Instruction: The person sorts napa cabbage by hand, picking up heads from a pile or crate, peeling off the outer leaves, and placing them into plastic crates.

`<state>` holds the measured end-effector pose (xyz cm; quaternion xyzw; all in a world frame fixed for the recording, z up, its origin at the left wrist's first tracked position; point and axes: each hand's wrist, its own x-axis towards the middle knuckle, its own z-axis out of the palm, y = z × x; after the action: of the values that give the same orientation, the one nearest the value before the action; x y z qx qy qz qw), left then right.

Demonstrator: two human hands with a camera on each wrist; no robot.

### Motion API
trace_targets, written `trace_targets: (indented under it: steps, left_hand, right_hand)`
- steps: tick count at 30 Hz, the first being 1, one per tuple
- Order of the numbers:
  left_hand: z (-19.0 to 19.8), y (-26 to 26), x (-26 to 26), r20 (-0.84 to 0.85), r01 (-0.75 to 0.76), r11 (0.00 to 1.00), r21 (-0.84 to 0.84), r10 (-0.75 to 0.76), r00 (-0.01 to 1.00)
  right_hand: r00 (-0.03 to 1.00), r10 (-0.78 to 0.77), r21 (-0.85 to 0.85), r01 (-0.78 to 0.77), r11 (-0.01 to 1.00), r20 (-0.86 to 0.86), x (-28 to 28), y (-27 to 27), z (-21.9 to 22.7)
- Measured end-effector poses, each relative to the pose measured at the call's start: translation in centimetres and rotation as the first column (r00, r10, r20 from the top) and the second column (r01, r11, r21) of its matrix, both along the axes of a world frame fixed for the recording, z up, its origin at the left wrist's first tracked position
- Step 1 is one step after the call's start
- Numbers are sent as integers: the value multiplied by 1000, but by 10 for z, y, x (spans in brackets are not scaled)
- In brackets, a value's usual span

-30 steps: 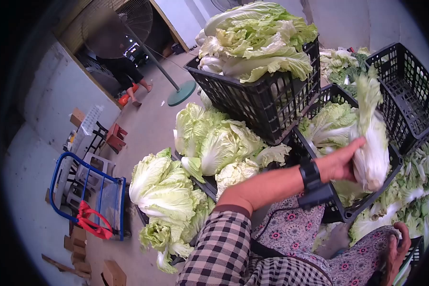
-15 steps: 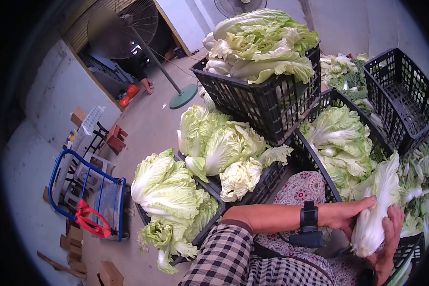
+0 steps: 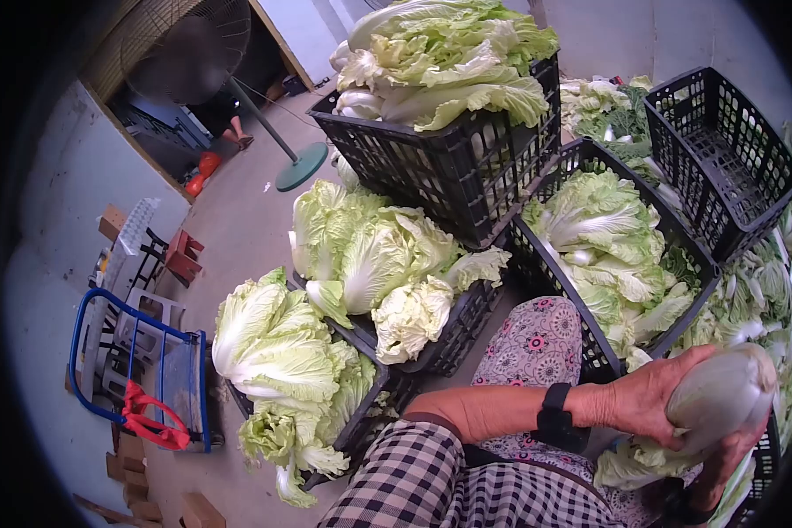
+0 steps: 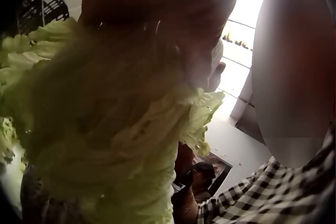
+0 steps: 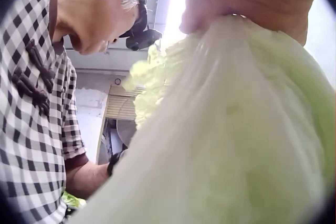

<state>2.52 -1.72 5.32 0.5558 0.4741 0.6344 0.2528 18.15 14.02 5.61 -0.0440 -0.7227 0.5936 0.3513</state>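
Observation:
Over the lap at the lower right of the head view is a Chinese cabbage (image 3: 726, 392), its pale base turned up and its leaves hanging below. My left hand (image 3: 647, 396) grips it from the left, thumb and fingers spread around the white stalk. From underneath and to the right, my right hand (image 3: 726, 462) holds the same head, partly hidden behind it. In the left wrist view, ruffled leaves (image 4: 121, 155) hang below the dark left hand (image 4: 157, 14). Broad white ribs (image 5: 220, 119) fill the right wrist view under my right hand (image 5: 252, 1).
Beside the knee stands a black crate (image 3: 581, 304) of cabbages, and an empty crate (image 3: 722, 167) lies behind it. A heaped crate (image 3: 440, 167) rises at centre. More cabbages (image 3: 282, 352) fill crates at left. Loose leaves (image 3: 757, 299) cover the right. A blue trolley (image 3: 141, 370) and fan stand beyond.
My left hand has brought the cabbage from above the crate down to my lap, where my right hand took hold too. The cabbage has been turned base up. The head view has shifted.

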Motion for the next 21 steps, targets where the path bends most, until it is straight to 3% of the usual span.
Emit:
trace_targets:
  steps: [1,2,7,13,21]
  left_hand:
    - [1,-1,-1,12,9,999,-44,-8,1000]
    - [2,-3,-5,26,19,996,-88,-16,1000]
    - [18,-6,-12,-20,-108,987,-118,106,994]
    - [17,0,4,230,-126,985,-121,151,961]
    - [2,4,7,364,-100,968,-230,181,914]
  right_hand:
    - [995,99,72,-97,993,-32,-3,-3,10]
    - [906,-372,102,358,928,205,8,9,-8]
    - [924,-315,-79,338,938,216,6,-15,-17]
    - [930,-302,-141,335,932,211,-6,-28,-18]
    - [960,-186,-218,232,948,211,-14,-37,-17]
